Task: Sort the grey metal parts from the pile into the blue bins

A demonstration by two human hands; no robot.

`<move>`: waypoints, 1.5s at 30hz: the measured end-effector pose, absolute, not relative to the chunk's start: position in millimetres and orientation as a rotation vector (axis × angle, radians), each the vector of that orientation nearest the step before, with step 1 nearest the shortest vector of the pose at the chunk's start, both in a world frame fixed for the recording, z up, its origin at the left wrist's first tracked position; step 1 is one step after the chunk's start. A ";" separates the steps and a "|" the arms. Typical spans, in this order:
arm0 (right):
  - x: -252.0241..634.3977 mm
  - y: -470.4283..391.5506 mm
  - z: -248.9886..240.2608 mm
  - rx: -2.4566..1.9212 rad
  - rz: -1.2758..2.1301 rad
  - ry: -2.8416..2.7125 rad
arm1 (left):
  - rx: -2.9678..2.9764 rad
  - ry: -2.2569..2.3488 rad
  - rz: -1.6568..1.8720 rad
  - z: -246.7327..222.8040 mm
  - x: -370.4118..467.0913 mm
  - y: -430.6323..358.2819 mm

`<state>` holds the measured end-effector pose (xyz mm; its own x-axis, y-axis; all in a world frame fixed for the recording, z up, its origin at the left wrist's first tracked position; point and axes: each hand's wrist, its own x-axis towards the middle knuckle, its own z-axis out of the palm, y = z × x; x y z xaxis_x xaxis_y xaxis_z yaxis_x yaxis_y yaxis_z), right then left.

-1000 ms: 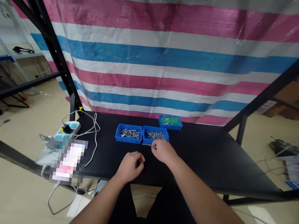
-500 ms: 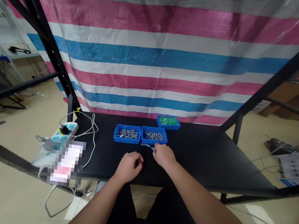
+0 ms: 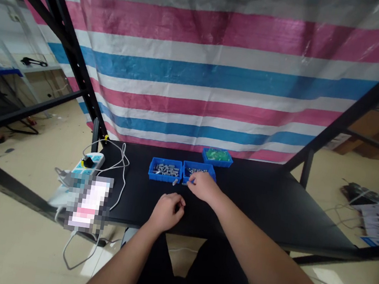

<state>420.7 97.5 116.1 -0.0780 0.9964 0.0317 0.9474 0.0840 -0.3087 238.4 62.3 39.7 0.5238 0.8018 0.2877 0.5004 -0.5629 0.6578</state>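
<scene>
My right hand [image 3: 203, 186] is at the front edge of the right blue bin [image 3: 212, 169], palm down, with thumb and fingers pinched together. By its fingertips is a small greyish metal piece [image 3: 184, 183]; whether they grip it is unclear. Another small light metal piece [image 3: 175, 182] stands out on the table in front of the gap between the bins, at a slant. Closer to the table's front edge, my left hand [image 3: 167, 212] rests with its fingers loosely curled, hiding its palm. The left blue bin [image 3: 165, 179] contains many grey metal cylinders [image 3: 166, 170]. Small shiny metal parts [image 3: 193, 170] are partly visible in the right bin.
A third blue bin [image 3: 217, 163] with green pieces [image 3: 217, 155] stands behind on the black table [image 3: 272, 205]. At left are a power strip [image 3: 85, 165], white cables [image 3: 124, 177] and a blurred-out phone-like screen [image 3: 91, 201]. A striped sheet [image 3: 202, 73] hangs behind.
My right hand has shifted left and slightly forward, now covering part of the right bin. One small metal piece now sits farther left, at a slant. My left hand keeps its pose.
</scene>
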 end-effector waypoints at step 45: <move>416.4 66.7 94.3 -2.219 0.388 -2.257 | 2.425 1.576 1.298 114.1 195.2 104.8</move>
<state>416.4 66.7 94.3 -0.0311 0.9788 -0.2024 0.9902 0.0025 -0.1397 195.2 104.8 114.1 0.1706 0.7488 0.6404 0.7723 -0.5052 0.3850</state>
